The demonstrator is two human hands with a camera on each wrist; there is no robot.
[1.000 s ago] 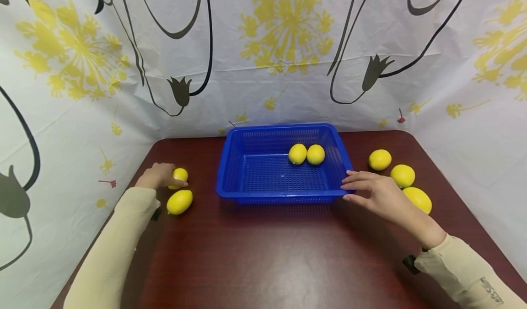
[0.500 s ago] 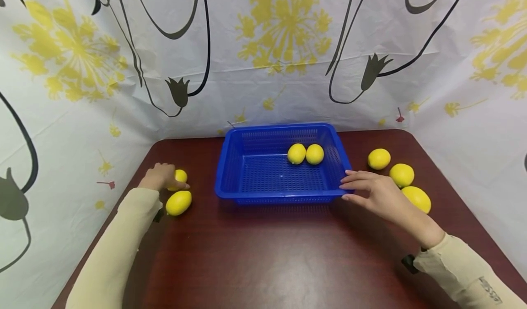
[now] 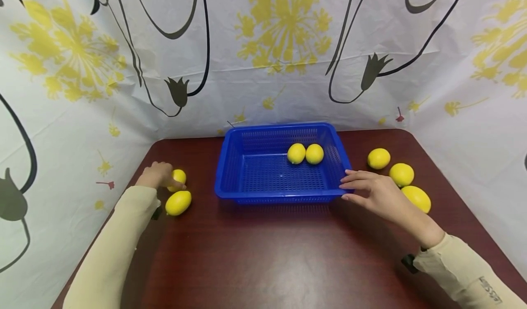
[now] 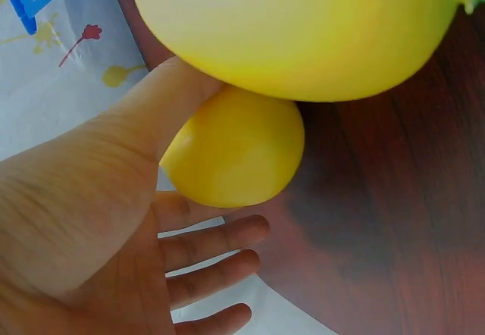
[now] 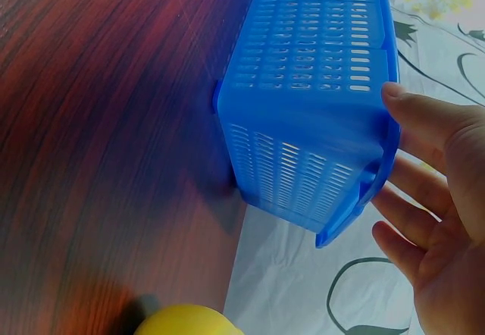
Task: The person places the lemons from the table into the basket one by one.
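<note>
At the table's left side, my left hand [image 3: 158, 175] holds a yellow lemon [image 3: 178, 176] between thumb and fingers. In the left wrist view, the thumb lies along one side of this lemon [image 4: 239, 149]; the outer fingers stretch out straight beyond it. Closer to the camera sits a second lemon [image 3: 179, 203], which covers part of the thumb there. My right hand [image 3: 376, 192] rests at the front right corner of a blue perforated basket [image 3: 280, 194]. Its fingers are extended and touch the rim [image 5: 390, 115]. Inside the basket are two lemons [image 3: 296, 153].
Several lemons lie right of the basket: one at the back [image 3: 379, 158], another in the middle [image 3: 401, 175], and one partly behind the right hand [image 3: 417, 199]. A patterned white sheet [image 3: 230, 71] surrounds the brown table [image 3: 263, 254].
The left thumb has shifted very slightly around the lemon. The right hand and the basket keep their places.
</note>
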